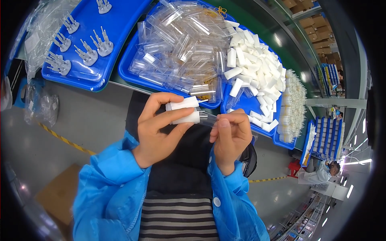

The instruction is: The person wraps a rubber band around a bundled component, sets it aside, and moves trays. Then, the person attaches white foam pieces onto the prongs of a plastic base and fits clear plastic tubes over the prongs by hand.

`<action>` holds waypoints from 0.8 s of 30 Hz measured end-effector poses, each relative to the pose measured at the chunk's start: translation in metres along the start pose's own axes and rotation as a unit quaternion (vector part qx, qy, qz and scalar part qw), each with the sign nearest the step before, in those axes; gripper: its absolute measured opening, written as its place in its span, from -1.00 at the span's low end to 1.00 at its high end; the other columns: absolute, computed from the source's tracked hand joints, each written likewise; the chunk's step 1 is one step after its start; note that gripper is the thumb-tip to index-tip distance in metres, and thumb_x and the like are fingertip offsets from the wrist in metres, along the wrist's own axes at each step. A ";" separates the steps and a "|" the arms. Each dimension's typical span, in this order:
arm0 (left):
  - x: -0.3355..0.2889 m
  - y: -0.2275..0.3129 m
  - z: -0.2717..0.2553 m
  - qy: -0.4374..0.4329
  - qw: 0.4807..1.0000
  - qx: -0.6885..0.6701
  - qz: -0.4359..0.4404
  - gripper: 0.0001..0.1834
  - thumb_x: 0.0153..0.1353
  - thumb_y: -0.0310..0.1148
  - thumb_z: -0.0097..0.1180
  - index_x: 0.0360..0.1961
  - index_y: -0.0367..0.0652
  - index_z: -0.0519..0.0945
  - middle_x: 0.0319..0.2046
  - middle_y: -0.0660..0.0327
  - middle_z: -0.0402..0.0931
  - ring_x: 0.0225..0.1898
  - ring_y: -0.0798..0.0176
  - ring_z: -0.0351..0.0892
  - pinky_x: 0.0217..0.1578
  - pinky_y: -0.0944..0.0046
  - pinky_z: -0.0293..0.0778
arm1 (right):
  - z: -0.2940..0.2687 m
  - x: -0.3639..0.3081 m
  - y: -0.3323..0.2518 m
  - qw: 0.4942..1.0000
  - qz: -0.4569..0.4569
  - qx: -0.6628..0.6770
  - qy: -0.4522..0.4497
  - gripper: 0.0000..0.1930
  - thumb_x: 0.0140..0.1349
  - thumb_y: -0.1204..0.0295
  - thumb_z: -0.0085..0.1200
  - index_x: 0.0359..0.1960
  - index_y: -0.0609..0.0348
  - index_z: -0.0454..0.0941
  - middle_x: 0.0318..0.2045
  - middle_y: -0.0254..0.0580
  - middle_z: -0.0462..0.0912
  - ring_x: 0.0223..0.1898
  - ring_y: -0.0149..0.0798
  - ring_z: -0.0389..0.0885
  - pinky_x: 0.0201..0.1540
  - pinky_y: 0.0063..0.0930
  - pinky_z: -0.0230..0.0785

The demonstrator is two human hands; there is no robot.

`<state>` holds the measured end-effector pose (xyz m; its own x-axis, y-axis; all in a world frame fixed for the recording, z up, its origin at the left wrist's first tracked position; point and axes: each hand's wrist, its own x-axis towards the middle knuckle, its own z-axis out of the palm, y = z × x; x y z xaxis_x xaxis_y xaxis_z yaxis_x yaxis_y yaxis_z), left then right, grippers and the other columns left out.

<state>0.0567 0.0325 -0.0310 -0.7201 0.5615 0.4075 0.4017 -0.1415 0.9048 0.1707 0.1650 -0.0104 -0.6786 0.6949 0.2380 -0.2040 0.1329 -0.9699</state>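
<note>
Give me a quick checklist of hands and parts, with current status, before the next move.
1. Left hand has a grip on the two white blocks: ok, they sit between its fingers.
2. Right hand has the clear plastic piece: ok, pinched at the thumb.
3. Clear plastic piece seated properly: cannot tell, its edges are hard to make out.
4. Spare clear pieces neatly stacked: not ok, they lie in a jumbled heap.
5. Spare white blocks on hand: ok, many lie in the blue tray beyond the right hand.
</note>
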 end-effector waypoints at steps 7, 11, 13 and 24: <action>0.002 0.007 -0.001 0.000 1.000 0.008 0.020 -0.66 -0.08 -0.66 0.37 -0.20 -0.21 0.72 -0.07 0.08 0.47 -0.05 0.09 0.59 -0.16 0.25 0.62 | 0.003 -0.003 0.001 0.999 -0.041 -0.003 0.005 -0.94 0.29 0.63 0.06 -0.25 0.34 0.44 -0.33 -0.19 0.44 -0.53 -0.48 0.56 -0.56 -0.68 0.45; 0.000 0.002 -0.001 -0.014 0.999 -0.011 0.034 -0.67 -0.05 -0.67 0.35 -0.19 -0.22 0.71 -0.06 0.06 0.47 -0.02 0.06 0.59 -0.17 0.26 0.64 | 0.004 0.000 -0.002 0.998 -0.044 -0.042 -0.007 -0.94 0.28 0.64 0.07 -0.26 0.34 0.44 -0.34 -0.19 0.44 -0.52 -0.47 0.57 -0.56 -0.67 0.46; -0.002 0.002 -0.001 -0.013 0.999 -0.024 0.039 -0.68 -0.04 -0.67 0.34 -0.19 -0.23 0.71 -0.04 0.05 0.48 -0.01 0.05 0.59 -0.16 0.25 0.63 | 0.001 0.002 -0.005 0.996 -0.047 -0.069 -0.020 -0.94 0.28 0.65 0.07 -0.27 0.35 0.44 -0.34 -0.18 0.44 -0.51 -0.46 0.58 -0.55 -0.67 0.47; -0.007 -0.005 0.003 0.008 0.981 0.100 0.166 -0.39 -0.04 -0.75 0.25 0.13 -0.44 0.47 0.07 -0.16 0.53 0.12 -0.19 0.53 0.08 0.05 0.52 | 0.024 0.001 0.006 0.998 -0.049 -0.051 -0.002 -0.28 -0.02 0.51 0.42 0.18 0.29 0.26 -0.03 -0.06 0.41 0.01 -0.25 0.44 0.09 -0.32 0.34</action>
<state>0.0617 0.0321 -0.0391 -0.5381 0.4990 0.6793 0.7180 -0.1507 0.6795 0.1521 0.1500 -0.0145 -0.6625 0.6720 0.3310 -0.1962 0.2708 -0.9424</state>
